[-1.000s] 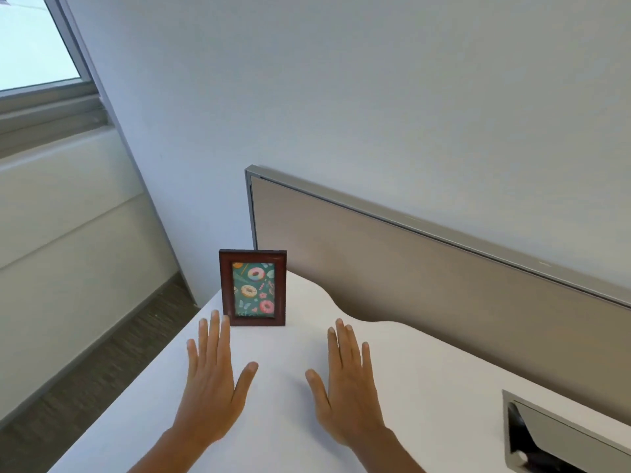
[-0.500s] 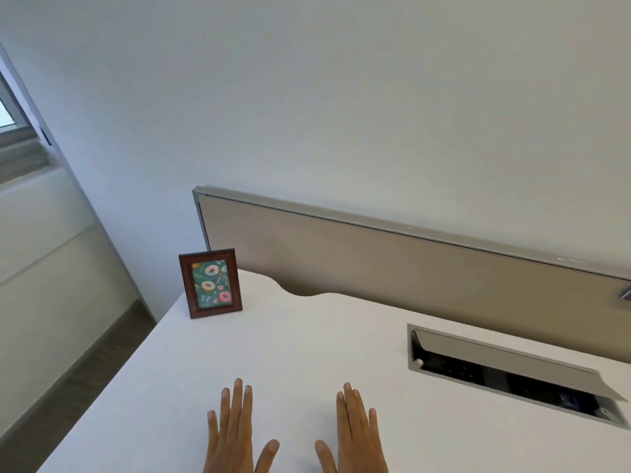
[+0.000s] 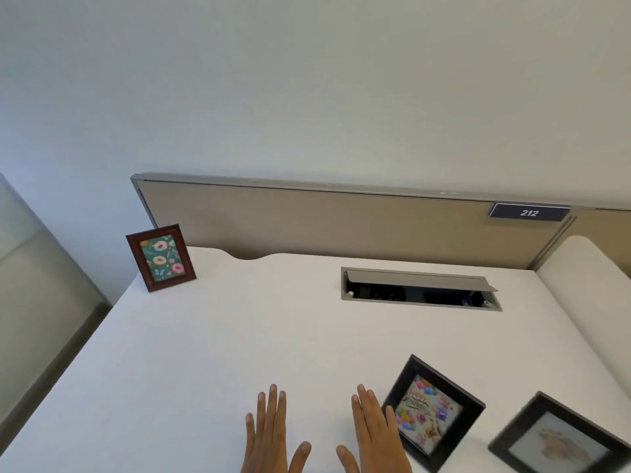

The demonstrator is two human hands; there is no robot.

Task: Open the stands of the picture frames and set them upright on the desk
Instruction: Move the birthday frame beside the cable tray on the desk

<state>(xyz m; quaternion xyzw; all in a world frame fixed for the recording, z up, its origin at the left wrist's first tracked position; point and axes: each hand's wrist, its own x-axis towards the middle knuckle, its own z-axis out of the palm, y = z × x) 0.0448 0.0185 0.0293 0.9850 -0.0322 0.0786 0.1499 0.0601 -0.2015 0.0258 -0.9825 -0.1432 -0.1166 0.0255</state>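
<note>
A brown wooden frame with a doughnut picture (image 3: 161, 257) stands upright at the far left corner of the white desk (image 3: 239, 336). A black frame with a birthday picture (image 3: 432, 413) lies flat at the near right. Another black frame (image 3: 560, 442) with a pale picture lies flat further right. My left hand (image 3: 273, 435) rests flat on the desk near the front edge, fingers straight, holding nothing. My right hand (image 3: 374, 435) also lies flat, its little finger side touching or just beside the birthday frame's left edge.
An open cable tray (image 3: 420, 290) with a raised grey lid is sunk into the desk at the back. A beige partition (image 3: 324, 223) with a "212" label (image 3: 529, 212) runs along the rear. The desk's left edge drops to the floor.
The view has swung right, bringing two flat black frames and the cable tray into sight. Both hands stay flat on the desk, now beside the birthday frame.
</note>
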